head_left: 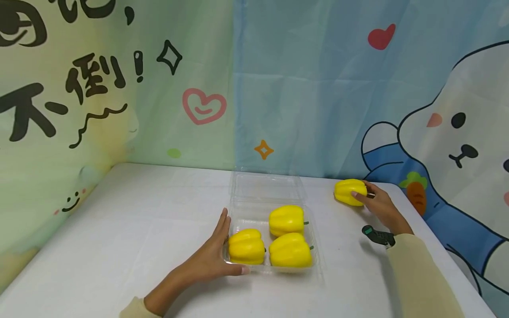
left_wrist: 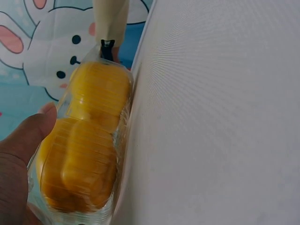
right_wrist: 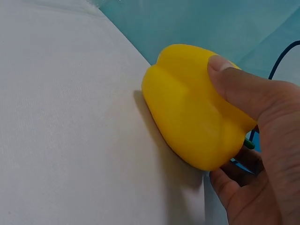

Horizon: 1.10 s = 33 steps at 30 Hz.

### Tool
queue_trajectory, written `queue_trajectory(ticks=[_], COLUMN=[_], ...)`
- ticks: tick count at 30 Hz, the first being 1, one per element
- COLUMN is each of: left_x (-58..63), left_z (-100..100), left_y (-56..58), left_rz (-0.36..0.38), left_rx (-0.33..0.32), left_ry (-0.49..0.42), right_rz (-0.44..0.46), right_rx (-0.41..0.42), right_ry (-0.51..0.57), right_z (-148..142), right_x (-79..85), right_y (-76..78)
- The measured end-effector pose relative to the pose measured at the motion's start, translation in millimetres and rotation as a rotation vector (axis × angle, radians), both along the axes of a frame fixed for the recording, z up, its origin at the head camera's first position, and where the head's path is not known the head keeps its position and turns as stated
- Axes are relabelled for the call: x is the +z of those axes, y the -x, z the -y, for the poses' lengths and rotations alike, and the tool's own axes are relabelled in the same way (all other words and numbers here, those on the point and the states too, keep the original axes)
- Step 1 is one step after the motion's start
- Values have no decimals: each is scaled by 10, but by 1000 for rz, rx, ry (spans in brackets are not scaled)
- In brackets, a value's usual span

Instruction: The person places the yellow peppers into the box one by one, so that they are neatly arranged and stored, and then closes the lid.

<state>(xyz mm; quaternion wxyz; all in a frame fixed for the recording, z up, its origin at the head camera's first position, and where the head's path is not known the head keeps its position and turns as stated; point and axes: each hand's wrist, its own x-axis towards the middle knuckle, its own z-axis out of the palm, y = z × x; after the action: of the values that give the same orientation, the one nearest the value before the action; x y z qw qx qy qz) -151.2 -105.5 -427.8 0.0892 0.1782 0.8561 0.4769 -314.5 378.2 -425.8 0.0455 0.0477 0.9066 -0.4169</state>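
Note:
A clear plastic clamshell container [head_left: 274,268] stands on the table with its lid [head_left: 265,187] folded back. Inside it lie three yellow bell peppers: one at the front left [head_left: 246,246], one at the front right [head_left: 290,250] and one behind on the right [head_left: 287,220]. My left hand [head_left: 210,256] rests against the container's front left corner, fingers straight along its side and thumb at the front edge. Towards the back right, my right hand [head_left: 382,206] grips another yellow bell pepper [right_wrist: 187,103] at its stem end, thumb on top; its other fingers are partly hidden.
The white table [head_left: 119,238] ends at a printed cloth backdrop [head_left: 302,88] behind. Its right edge runs close to the right arm. A dark strap [head_left: 377,236] sits on the right wrist.

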Motion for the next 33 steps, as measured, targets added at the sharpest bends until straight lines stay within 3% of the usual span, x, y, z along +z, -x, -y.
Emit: queue_trajectory(ticks=[16,25,33], left_x=[23,27,30], left_z=[8,-1,-6], left_y=[-10,-11,-10], left_rz=[-13,1,8], left_rx=[15,4,3], left_ry=[25,-9,-3], right_rz=[-33,-64,-93], right_rx=[-15,-28,30], right_ry=[-22,-41,-126], right_z=[77,100,221], right_x=[41,45,126], right_y=[-25,-43,-78])
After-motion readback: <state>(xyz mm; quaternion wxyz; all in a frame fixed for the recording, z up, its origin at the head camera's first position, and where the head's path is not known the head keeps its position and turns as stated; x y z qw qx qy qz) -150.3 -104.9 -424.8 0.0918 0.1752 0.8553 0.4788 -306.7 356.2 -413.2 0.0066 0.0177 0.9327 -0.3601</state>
